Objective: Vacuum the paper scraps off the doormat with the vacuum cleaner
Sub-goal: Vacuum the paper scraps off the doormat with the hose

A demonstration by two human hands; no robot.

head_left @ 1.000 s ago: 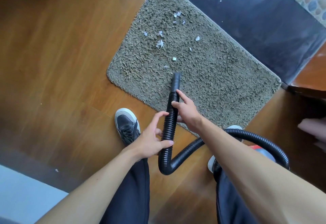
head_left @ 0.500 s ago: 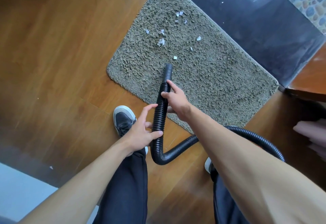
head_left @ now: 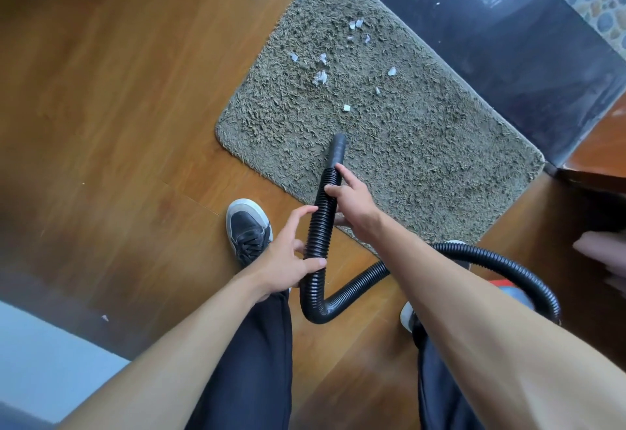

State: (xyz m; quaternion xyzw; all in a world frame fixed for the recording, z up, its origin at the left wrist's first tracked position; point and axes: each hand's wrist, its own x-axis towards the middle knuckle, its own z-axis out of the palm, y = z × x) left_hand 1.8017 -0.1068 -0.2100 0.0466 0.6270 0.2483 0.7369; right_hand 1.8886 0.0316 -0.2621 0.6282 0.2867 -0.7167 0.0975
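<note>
A shaggy grey-brown doormat (head_left: 423,165) lies slanted on the wood floor. Several white paper scraps (head_left: 320,77) are scattered over its far half; the nearest scrap (head_left: 346,107) lies a short way beyond the nozzle. Both hands hold the black ribbed vacuum hose (head_left: 320,226). My right hand (head_left: 352,200) grips it just behind the smooth nozzle (head_left: 337,150), which rests on the mat's near part. My left hand (head_left: 288,256) holds the hose lower down, thumb and fingers loosely around it. The hose loops back under my right arm.
My black shoe (head_left: 249,229) stands on the wood floor beside the mat's near edge. A dark glossy sill (head_left: 508,39) borders the mat's far side. A bit of the red and blue vacuum body (head_left: 511,285) shows at right. One scrap (head_left: 105,317) lies on the floor.
The scrap closest to the nozzle a second ago is gone from the mat. The nozzle has stayed on the mat's near part, shifting a little sideways with both hands.
</note>
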